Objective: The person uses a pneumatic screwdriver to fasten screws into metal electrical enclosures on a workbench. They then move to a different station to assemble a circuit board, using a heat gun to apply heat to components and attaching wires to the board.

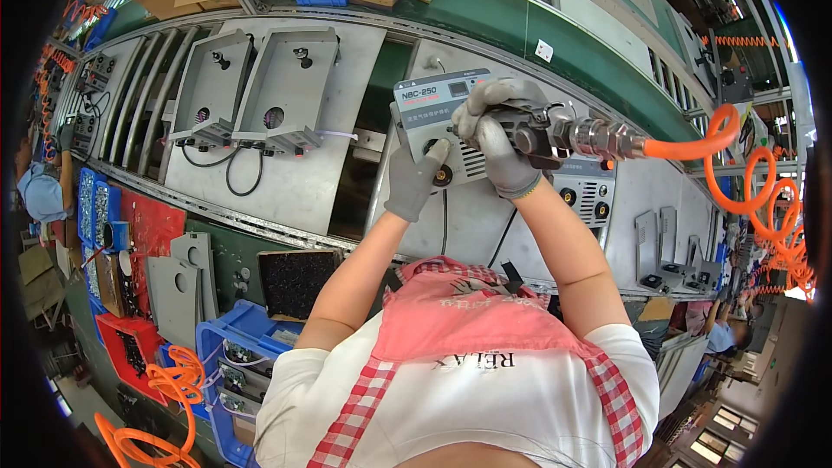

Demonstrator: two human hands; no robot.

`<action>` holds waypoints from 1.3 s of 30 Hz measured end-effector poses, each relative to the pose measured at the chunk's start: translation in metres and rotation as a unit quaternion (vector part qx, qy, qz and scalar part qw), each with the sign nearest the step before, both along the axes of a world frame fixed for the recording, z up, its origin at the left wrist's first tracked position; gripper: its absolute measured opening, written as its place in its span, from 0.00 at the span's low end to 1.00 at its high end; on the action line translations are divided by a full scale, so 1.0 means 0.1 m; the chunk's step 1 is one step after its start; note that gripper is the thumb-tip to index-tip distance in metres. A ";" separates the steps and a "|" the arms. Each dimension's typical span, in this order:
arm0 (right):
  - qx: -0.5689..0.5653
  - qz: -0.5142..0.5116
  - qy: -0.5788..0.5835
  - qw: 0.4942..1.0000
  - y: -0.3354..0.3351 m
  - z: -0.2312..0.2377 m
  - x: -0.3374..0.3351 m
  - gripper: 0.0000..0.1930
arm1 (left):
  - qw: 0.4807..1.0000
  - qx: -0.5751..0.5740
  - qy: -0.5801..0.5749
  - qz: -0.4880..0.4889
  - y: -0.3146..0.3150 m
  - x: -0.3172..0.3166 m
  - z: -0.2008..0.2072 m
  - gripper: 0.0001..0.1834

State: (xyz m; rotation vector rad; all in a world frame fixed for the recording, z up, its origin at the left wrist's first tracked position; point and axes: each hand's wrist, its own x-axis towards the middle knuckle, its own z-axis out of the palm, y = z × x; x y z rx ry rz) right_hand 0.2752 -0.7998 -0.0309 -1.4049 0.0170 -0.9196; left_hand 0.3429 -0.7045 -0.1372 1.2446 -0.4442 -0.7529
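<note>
A grey front panel [429, 108] with a dark label area, vent slots and a round socket stands on the line in front of me. My gloved left hand [413, 180] is closed on its lower left side, the thumb lying across the panel's face. In my gloved right hand [498, 126] is an air screwdriver [542, 134], gripped by its body beside the panel's right side. From the tool's metal fitting an orange coiled air hose [685, 149] runs off to the right. The screwdriver's tip is hidden behind my hand.
Two open grey metal housings [286, 87] with black cables lie on the left plate. Another unit [585, 191] sits right of my forearm. Blue bins [234, 338], a red bin [130, 355] and flat grey panels [180, 282] are at the near left. Several grey parts [667, 251] stand farther right.
</note>
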 end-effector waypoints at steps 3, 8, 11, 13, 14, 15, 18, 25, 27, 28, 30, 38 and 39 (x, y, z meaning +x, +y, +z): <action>-0.023 0.006 0.022 0.999 0.00 0.02 0.03 0.17 | 1.000 0.002 -0.006 0.004 -0.01 0.01 0.01 0.18; -0.002 -0.021 0.038 0.999 -0.02 -0.04 0.03 0.18 | 1.000 0.000 0.004 0.000 -0.04 -0.02 -0.03 0.18; -0.089 -0.073 0.088 0.989 -0.07 0.05 0.00 0.20 | 0.996 -0.038 0.073 0.018 -0.06 0.03 -0.20 0.15; -0.013 -0.023 0.001 1.000 0.00 0.29 -0.05 0.23 | 0.966 -0.120 0.216 0.076 -0.09 0.11 -0.44 0.13; -0.006 -0.013 -0.034 0.999 0.00 0.39 -0.12 0.24 | 0.948 -0.086 0.281 0.125 0.04 0.23 -0.49 0.13; 0.004 -0.007 -0.067 0.998 -0.02 0.48 -0.22 0.25 | 0.922 -0.048 0.345 0.170 0.16 0.33 -0.46 0.13; -0.003 0.002 -0.115 0.993 -0.02 0.78 -0.53 0.23 | 0.940 -0.079 0.223 0.246 0.35 0.30 -0.10 0.14; -0.039 -0.003 -0.156 0.987 0.09 0.92 -1.36 0.24 | 0.950 -0.174 0.256 -0.040 0.22 -0.47 0.62 0.16; -0.023 -0.017 -0.155 0.987 0.12 0.88 -1.53 0.23 | 0.911 -0.154 0.354 -0.146 0.10 -0.66 0.59 0.18; -0.016 -0.015 -0.160 0.987 0.12 0.84 -1.62 0.23 | 0.882 -0.155 0.407 -0.182 0.03 -0.75 0.58 0.18; -0.002 -0.023 -0.166 0.986 0.12 0.79 -1.76 0.22 | 0.842 -0.148 0.462 -0.233 -0.07 -0.95 0.59 0.19; 0.067 -0.044 -0.155 0.985 0.04 0.66 -2.06 0.24 | 0.795 -0.096 0.520 -0.298 -0.31 -1.41 0.77 0.20; 0.066 -0.042 -0.158 0.984 0.01 0.64 -2.07 0.24 | 0.784 -0.109 0.528 -0.307 -0.32 -1.43 0.77 0.20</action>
